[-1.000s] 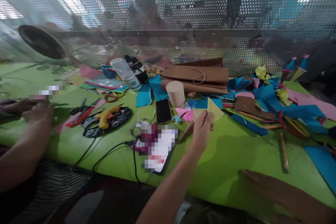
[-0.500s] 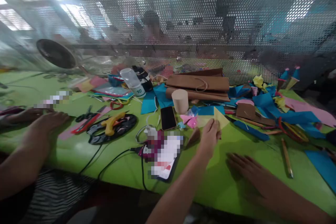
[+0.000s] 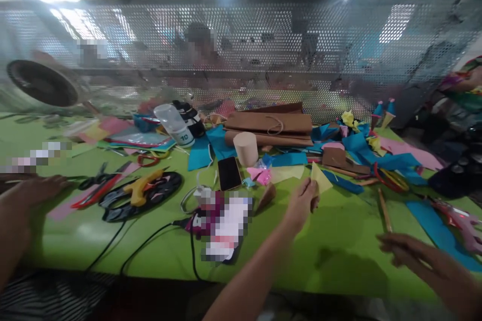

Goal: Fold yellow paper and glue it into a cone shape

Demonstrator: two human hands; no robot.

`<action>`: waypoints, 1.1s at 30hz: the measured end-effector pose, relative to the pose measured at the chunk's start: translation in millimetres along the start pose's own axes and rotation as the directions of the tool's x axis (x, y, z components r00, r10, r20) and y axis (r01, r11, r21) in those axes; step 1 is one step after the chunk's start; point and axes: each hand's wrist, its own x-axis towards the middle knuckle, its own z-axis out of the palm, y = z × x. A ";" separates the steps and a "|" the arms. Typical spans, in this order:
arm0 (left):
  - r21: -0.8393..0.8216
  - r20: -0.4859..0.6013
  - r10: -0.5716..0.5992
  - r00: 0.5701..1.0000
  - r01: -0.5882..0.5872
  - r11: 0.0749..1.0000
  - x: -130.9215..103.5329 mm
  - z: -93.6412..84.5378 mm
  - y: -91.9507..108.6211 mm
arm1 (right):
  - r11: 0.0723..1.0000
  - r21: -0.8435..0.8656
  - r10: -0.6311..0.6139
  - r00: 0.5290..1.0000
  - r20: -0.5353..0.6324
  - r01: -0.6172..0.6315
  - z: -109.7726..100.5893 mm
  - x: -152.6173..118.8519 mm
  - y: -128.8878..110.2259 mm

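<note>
In the head view, my left hand [image 3: 301, 205] is closed on a small piece of pale yellow paper [image 3: 321, 179], its fingertips pinching the left edge. The paper stands up from the green tabletop. My right hand [image 3: 417, 256] is at the right, above the table, fingers stretched forward and somewhat apart. Its fingertips are by the lower end of a slim wooden pencil-like stick [image 3: 384, 210], whose tip they cover. I cannot tell if they touch it. Beside my left hand lie a brown folded paper piece [image 3: 266, 198] and another yellow sheet [image 3: 288, 173].
A phone [image 3: 229, 173], a second phone [image 3: 228, 241] and a cabled power strip [image 3: 205, 220] lie left of centre. A yellow glue gun [image 3: 145, 188] rests on a black holder. Another person's hand [image 3: 30, 190] is at far left. A pink glue gun [image 3: 461, 220] lies far right.
My right hand has moved right, from lying flat on the table to beside the stick. My left hand still pinches the yellow paper. The whole view has shifted, so the table things appear further left.
</note>
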 end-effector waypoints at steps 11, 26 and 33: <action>0.092 0.219 -0.080 0.972 0.061 0.994 -1.9 5.9 -13.3 | 0.973 0.122 -0.187 0.979 -0.083 0.196 67.3 115.4 -59.4; -0.005 -0.109 -0.011 0.994 0.011 1.000 6.8 -5.6 -2.5 | 0.958 -0.151 -0.236 0.969 0.077 0.245 33.5 129.2 -19.2; -0.019 -0.059 -0.038 0.998 0.037 0.999 5.6 -2.8 -4.7 | 0.919 -0.137 -0.373 0.928 -0.004 0.369 49.4 127.7 -41.8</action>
